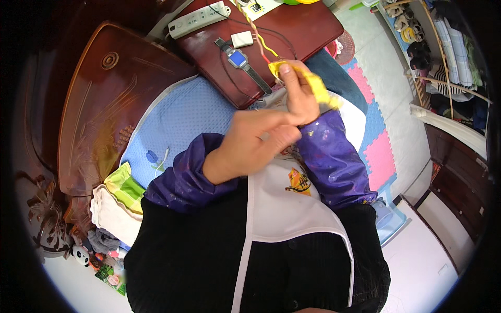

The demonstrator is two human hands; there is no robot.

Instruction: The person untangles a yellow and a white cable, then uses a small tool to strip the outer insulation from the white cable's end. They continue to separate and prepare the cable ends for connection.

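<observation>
My right hand [300, 96] pinches a crumpled yellow strip [315, 86] between thumb and fingers, at the table's near edge. Its loose end hangs blurred past the hand. From the pinch, a cord of pink, yellow and pale strands [255, 32] runs up across the table and out at the top. My left hand [255, 138] is closed, with thumb and fingers together, just below and left of the right hand, over the right wrist. Motion smears it, and anything between its fingers is hidden. Purple sleeves cover both forearms.
On the dark red table [313, 26] lie a smartwatch [238, 59], a white charger plug [242, 39], a power strip [199, 22] and a black cable. A blue quilted pad [177, 115] is at left, beside a carved wooden panel [99, 99]. Foam mats [378, 151] cover floor at right.
</observation>
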